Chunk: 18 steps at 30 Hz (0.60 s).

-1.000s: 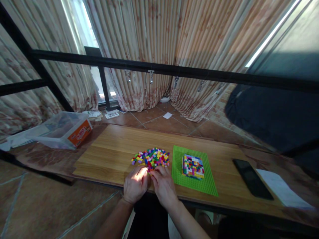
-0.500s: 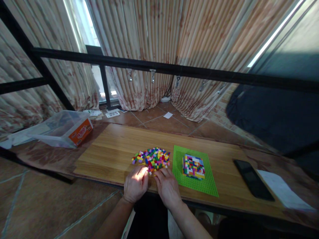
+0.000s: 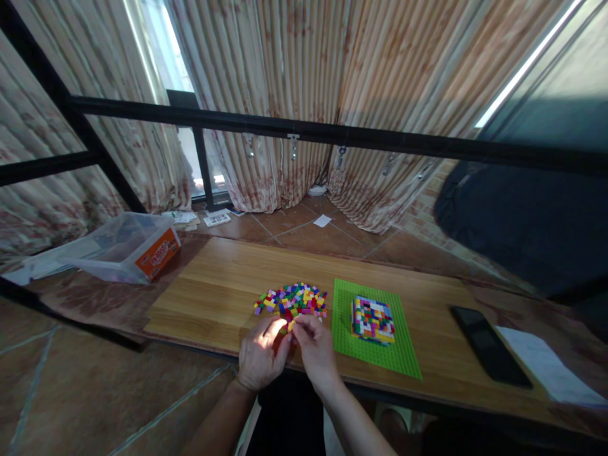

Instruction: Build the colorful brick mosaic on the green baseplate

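A loose pile of small coloured toy bricks [image 3: 304, 296] lies on the wooden board, just beyond my hands. My right hand [image 3: 314, 345] pinches a small yellow brick [image 3: 291, 326] between thumb and fingertips at the near edge of the pile. Close beside it, my left hand [image 3: 260, 354] rests at the pile's near left side, thumb apart from the curved fingers, with no brick visible in it. To the right, a block built of many coloured bricks [image 3: 373, 320] sits on a green studded baseplate [image 3: 346, 345].
A clear plastic box [image 3: 118, 244] with an orange label stands at the left. A black phone [image 3: 489, 345] and a white paper [image 3: 546, 364] lie on the right. The wooden board [image 3: 199, 297] has its near edge at my lap; a black metal bar [image 3: 228, 120] crosses beyond.
My right hand's fingers have closed on a small yellow brick and turned toward my left hand. The left thumb has moved toward the right hand. The view has shifted slightly.
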### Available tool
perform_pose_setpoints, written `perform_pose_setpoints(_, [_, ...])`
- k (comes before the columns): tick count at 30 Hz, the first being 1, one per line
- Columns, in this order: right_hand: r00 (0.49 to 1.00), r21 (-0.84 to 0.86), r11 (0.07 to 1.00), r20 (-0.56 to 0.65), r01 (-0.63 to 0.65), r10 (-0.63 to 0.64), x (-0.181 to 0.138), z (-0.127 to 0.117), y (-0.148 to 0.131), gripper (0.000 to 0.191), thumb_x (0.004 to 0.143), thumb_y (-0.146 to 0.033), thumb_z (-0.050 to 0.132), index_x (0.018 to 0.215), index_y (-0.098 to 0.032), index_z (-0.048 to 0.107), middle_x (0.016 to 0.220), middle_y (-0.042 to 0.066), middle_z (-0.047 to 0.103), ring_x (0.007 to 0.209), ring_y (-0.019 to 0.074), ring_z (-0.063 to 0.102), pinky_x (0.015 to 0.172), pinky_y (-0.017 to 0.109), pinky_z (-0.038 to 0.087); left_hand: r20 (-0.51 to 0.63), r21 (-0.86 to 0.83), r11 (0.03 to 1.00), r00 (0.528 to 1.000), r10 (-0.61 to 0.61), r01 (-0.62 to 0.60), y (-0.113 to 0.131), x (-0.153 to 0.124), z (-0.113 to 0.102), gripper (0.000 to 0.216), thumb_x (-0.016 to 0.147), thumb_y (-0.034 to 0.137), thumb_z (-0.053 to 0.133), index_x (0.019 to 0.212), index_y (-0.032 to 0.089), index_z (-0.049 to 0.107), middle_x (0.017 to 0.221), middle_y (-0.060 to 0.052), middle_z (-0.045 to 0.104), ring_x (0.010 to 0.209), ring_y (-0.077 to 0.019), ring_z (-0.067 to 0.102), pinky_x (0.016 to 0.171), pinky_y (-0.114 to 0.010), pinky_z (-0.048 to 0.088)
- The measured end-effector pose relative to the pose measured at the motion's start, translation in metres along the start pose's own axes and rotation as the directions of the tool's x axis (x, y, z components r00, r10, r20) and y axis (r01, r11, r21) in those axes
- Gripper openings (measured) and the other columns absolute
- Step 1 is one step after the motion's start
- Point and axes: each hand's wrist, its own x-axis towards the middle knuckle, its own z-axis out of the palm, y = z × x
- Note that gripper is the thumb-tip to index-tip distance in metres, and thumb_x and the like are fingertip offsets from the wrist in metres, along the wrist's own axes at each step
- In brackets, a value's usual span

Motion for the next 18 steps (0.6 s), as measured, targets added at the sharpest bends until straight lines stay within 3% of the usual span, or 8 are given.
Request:
perform_pose_setpoints(9, [0.999,-0.008,0.999,0.008,-0.044,0.044,-0.004,0.006,0.005,0.019,0.074,-0.033,0.063,0.083,-0.018,0.071,0.078,0.003,0.071,0.071,0.0173,0.065,0.067,0.029,0.051,0.029,-0.011,1.000,0.999,-0.024,0.024,0.001,0.001,0.002,0.019,0.090,0.026,0.047,0.102,0.019,0.061,0.097,-0.007,0.070,0.089,-0.0191,0.067,0.080,-0.029,0.053])
perform_pose_setpoints(15, [1.000,-0.096,0.995,-0.002,0.000,0.000,-0.008,0.007,-0.003,0.016,0.079,-0.029,0.060,0.084,-0.020,0.072,0.083,0.004,0.071,0.079,0.0189,0.064,0.075,0.031,0.050,0.022,0.011,1.000,1.000,-0.015,0.014,-0.001,0.000,0.004,0.019,0.091,0.025,0.047,0.102,0.019,0.061,0.098,-0.008,0.070,0.089,-0.0194,0.066,0.081,-0.030,0.052])
perform_pose_setpoints(18, [0.995,-0.218,0.971,0.008,0.097,-0.097,-0.010,0.007,-0.008,0.016,0.083,-0.026,0.057,0.083,-0.021,0.071,0.086,0.004,0.069,0.082,0.0182,0.063,0.078,0.030,0.049,0.031,0.026,0.999,0.999,-0.019,0.019,-0.001,-0.001,0.005,0.019,0.092,0.025,0.046,0.101,0.019,0.061,0.095,-0.007,0.070,0.087,-0.0196,0.066,0.079,-0.030,0.052])
